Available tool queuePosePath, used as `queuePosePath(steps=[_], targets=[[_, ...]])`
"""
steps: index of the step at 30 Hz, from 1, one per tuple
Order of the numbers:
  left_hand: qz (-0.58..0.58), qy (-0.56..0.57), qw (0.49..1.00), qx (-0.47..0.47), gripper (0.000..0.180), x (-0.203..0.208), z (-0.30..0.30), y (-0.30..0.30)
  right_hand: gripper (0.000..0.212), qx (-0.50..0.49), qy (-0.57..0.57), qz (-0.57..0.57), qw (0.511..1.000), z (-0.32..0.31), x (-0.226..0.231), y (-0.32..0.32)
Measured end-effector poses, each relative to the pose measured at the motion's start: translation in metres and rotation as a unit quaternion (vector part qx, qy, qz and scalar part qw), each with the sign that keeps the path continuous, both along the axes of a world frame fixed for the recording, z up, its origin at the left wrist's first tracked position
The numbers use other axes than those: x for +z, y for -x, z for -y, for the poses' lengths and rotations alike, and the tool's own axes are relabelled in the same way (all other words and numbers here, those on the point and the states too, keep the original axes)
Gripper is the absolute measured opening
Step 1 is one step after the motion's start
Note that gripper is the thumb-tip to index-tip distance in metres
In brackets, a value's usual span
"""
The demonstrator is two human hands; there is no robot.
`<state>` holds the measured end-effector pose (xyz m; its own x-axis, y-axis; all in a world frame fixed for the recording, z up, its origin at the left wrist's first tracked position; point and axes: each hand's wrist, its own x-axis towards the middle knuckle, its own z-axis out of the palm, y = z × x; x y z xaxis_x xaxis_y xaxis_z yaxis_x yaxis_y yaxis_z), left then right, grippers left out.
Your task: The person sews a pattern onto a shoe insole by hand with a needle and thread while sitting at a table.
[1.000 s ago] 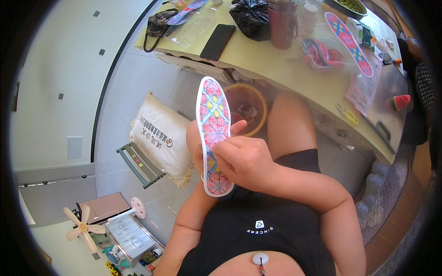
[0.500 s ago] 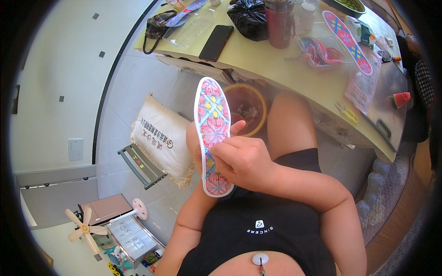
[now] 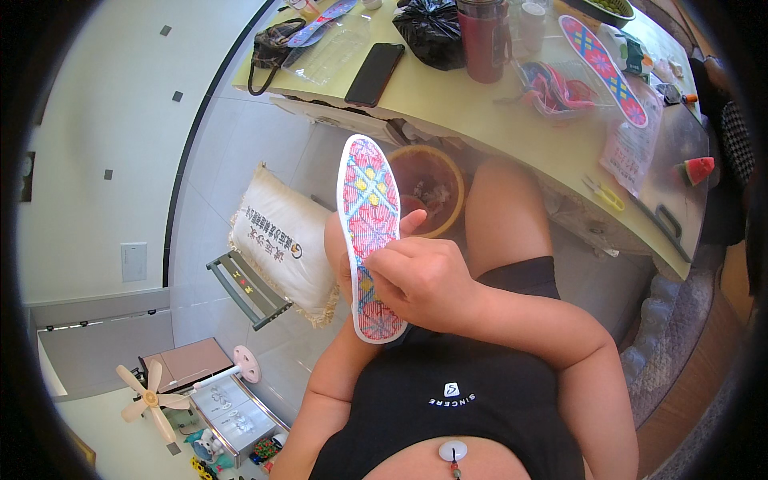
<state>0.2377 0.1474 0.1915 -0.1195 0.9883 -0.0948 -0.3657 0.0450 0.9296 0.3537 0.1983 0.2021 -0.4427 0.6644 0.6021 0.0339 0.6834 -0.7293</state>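
An embroidered insole [image 3: 369,188], white-edged with pink, blue and yellow stitching, stands nearly upright over my lap. My left hand [image 3: 413,222] supports it from behind; most of that hand is hidden, with a fingertip showing past the right edge. My right hand [image 3: 426,282] is closed in a pinch against the lower half of the insole's face. Whatever its fingertips pinch, if anything, is too small or hidden to make out.
On the table [image 3: 480,112] lie another patterned insole [image 3: 604,70], a phone [image 3: 374,74], coloured thread [image 3: 556,92] in a clear tray, yellow scissors [image 3: 604,194], a dark red tumbler [image 3: 482,40] and a black bag [image 3: 432,32]. Below are a basin [image 3: 456,180], a cushion [image 3: 280,232] and a folding stool [image 3: 248,290].
The view has shifted very slightly. My hands and the insole keep practically the same pose.
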Motion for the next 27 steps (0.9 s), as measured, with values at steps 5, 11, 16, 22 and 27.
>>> queuePosePath(steps=[5, 11, 16, 22, 27], targets=[[-0.025, -0.016, 1.0, -0.006, 0.062, -0.0042, -0.0008, 0.0022, 0.014, -0.005, 0.0, -0.003, 1.0, 0.0002, -0.0012, 0.0004], [0.034, 0.008, 0.999, 0.009, 0.062, -0.0037, -0.0003, -0.0004, 0.013, 0.003, 0.001, -0.004, 1.0, -0.0002, -0.0013, 0.0], [0.058, 0.009, 0.998, 0.004, 0.064, -0.0006, -0.0003, -0.0028, 0.013, 0.003, 0.002, -0.007, 1.0, -0.0004, -0.0007, -0.001], [0.073, 0.016, 0.997, -0.009, 0.065, -0.0025, 0.0008, -0.0006, 0.012, 0.003, 0.003, -0.005, 1.0, -0.0003, -0.0014, -0.0014], [0.063, 0.001, 0.998, -0.004, 0.063, -0.0074, 0.0003, 0.0001, 0.012, 0.004, 0.006, -0.008, 1.0, -0.0004, -0.0009, -0.0018]])
